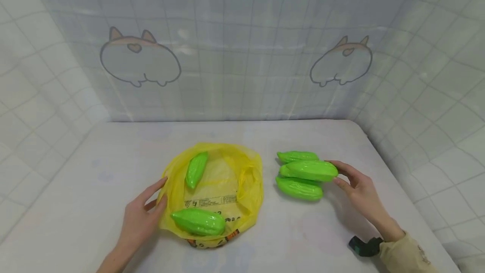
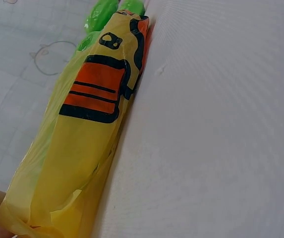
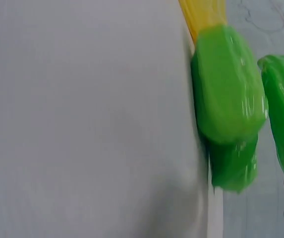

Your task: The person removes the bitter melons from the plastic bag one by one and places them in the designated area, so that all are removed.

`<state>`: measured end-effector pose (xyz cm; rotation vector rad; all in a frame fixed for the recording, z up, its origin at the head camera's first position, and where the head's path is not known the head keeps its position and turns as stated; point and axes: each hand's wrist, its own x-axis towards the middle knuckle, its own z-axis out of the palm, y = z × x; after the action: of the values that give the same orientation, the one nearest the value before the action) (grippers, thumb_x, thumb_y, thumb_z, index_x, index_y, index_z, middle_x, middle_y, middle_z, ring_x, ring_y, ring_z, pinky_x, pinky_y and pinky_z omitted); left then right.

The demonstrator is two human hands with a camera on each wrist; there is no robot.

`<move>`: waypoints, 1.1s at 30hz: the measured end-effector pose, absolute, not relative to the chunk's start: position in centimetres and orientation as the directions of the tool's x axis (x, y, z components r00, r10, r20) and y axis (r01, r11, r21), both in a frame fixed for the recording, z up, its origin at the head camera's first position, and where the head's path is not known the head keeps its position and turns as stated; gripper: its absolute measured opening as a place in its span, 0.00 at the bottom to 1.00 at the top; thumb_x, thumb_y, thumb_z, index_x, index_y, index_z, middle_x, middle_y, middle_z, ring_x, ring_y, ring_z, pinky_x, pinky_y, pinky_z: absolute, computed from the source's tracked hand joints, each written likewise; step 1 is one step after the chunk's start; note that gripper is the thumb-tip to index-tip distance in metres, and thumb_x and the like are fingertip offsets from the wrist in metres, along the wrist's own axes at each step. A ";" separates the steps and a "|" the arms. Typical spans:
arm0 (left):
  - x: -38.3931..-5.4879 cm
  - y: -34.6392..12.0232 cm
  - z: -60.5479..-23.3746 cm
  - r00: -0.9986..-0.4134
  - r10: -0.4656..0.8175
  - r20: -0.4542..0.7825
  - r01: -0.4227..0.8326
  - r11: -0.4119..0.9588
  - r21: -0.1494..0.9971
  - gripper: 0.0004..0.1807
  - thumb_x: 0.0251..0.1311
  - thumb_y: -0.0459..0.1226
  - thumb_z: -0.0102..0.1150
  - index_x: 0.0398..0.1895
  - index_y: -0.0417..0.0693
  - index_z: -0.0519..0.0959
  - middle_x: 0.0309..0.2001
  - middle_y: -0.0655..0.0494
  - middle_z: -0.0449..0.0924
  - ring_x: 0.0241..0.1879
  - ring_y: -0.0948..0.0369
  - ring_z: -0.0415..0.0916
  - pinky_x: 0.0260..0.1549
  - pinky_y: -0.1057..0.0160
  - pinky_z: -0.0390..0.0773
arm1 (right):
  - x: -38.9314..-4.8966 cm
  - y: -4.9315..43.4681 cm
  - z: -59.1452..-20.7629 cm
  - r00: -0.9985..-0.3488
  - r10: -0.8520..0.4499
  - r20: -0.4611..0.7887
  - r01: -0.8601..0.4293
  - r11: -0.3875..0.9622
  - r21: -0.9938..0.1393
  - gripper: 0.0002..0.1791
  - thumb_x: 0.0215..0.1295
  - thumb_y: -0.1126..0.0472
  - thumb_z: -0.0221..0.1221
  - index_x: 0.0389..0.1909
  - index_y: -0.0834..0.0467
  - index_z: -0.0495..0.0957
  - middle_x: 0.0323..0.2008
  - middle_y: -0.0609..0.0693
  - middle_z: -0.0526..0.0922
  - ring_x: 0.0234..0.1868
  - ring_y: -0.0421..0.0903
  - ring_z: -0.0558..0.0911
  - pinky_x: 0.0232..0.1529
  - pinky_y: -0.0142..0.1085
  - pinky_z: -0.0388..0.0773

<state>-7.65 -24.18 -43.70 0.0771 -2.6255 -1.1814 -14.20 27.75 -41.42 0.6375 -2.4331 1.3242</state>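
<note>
A yellow plastic bag (image 1: 250, 184) lies with its mouth spread wide, printed orange and black on its outside. Two glossy green gourds are inside it, one at the back (image 1: 196, 169) and one near the front rim (image 1: 198, 221). My left hand (image 1: 138, 218) holds the bag's left edge, fingers and thumb at the rim. To the bag's right, my right hand (image 1: 361, 191) grips the right end of another green gourd (image 1: 308, 170), raised above two more gourds. Of these, one (image 1: 299, 188) lies in front and the other (image 1: 297, 156) behind.
White table (image 1: 303, 231) under everything, its back edge against a tiled-pattern curtain (image 1: 242, 54) with animal drawings. Similar sheeting (image 1: 439, 96) rises along the right side. A dark strap-like device (image 1: 365, 246) sits at the right wrist, beside a beige sleeve (image 1: 405, 256).
</note>
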 end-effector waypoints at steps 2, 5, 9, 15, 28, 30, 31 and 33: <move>-7.7 -24.2 -43.8 -0.964 -0.151 0.217 0.061 0.671 0.739 0.27 0.65 0.29 0.58 0.69 0.46 0.72 0.68 0.41 0.72 0.67 0.41 0.68 0.50 0.49 0.84 | -14.5 28.3 -41.6 -0.864 -0.224 0.451 -0.500 0.486 -0.717 0.28 0.63 0.78 0.60 0.64 0.63 0.74 0.60 0.59 0.80 0.59 0.29 0.76 0.60 0.18 0.72; -7.7 -24.2 -43.7 -0.960 -0.152 0.237 0.074 0.675 0.734 0.27 0.65 0.29 0.58 0.68 0.46 0.73 0.67 0.41 0.73 0.66 0.41 0.70 0.49 0.51 0.84 | -15.0 29.2 -41.7 -0.879 -0.200 0.433 -0.472 0.506 -0.722 0.27 0.64 0.76 0.59 0.65 0.63 0.73 0.60 0.56 0.80 0.59 0.28 0.76 0.59 0.18 0.73; -7.9 -24.3 -43.6 -0.954 -0.151 0.259 0.091 0.675 0.732 0.26 0.65 0.29 0.58 0.68 0.46 0.74 0.66 0.43 0.74 0.65 0.44 0.71 0.46 0.72 0.84 | -15.8 30.5 -41.5 -0.899 -0.157 0.409 -0.425 0.539 -0.728 0.26 0.67 0.74 0.59 0.65 0.63 0.73 0.60 0.47 0.80 0.57 0.25 0.75 0.56 0.16 0.74; -7.9 -24.3 -43.6 -0.961 -0.151 0.233 0.077 0.661 0.746 0.26 0.66 0.30 0.58 0.68 0.46 0.73 0.67 0.44 0.74 0.66 0.44 0.70 0.43 0.88 0.74 | -17.0 32.8 -41.5 -0.924 -0.113 0.367 -0.360 0.586 -0.726 0.24 0.69 0.71 0.58 0.66 0.64 0.72 0.58 0.39 0.78 0.55 0.22 0.74 0.52 0.13 0.74; -7.9 -24.4 -43.7 -0.962 -0.147 0.230 0.071 0.680 0.730 0.26 0.65 0.30 0.58 0.68 0.47 0.73 0.66 0.43 0.74 0.66 0.43 0.70 0.47 0.63 0.85 | -17.9 36.0 -42.4 -0.956 -0.032 0.290 -0.246 0.623 -0.742 0.24 0.72 0.69 0.55 0.67 0.68 0.69 0.57 0.42 0.77 0.52 0.19 0.71 0.49 0.12 0.74; -7.9 -24.4 -43.7 -0.961 -0.149 0.234 0.072 0.680 0.730 0.27 0.65 0.29 0.58 0.68 0.47 0.74 0.66 0.44 0.74 0.66 0.44 0.70 0.46 0.74 0.83 | -18.0 36.5 -42.6 -0.959 -0.028 0.282 -0.235 0.634 -0.736 0.24 0.72 0.69 0.54 0.67 0.68 0.69 0.59 0.49 0.77 0.52 0.18 0.71 0.49 0.11 0.73; -7.9 -24.4 -43.7 -0.961 -0.149 0.234 0.072 0.681 0.729 0.26 0.65 0.29 0.58 0.68 0.47 0.74 0.66 0.44 0.74 0.66 0.44 0.70 0.45 0.78 0.81 | -18.1 36.7 -42.7 -0.961 -0.026 0.275 -0.227 0.641 -0.733 0.24 0.72 0.68 0.54 0.67 0.68 0.68 0.59 0.54 0.77 0.52 0.18 0.70 0.49 0.11 0.72; -7.9 -24.4 -43.8 -0.961 -0.149 0.232 0.070 0.680 0.730 0.27 0.65 0.30 0.58 0.68 0.47 0.74 0.66 0.44 0.74 0.66 0.44 0.70 0.44 0.83 0.78 | -18.1 37.1 -42.8 -0.966 -0.023 0.258 -0.209 0.653 -0.728 0.24 0.73 0.67 0.55 0.67 0.68 0.68 0.61 0.62 0.76 0.52 0.18 0.69 0.49 0.10 0.71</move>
<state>-7.90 -24.45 -43.80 0.0630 -2.6214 -1.1552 -18.10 37.10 -42.84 0.1884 -2.6459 1.2064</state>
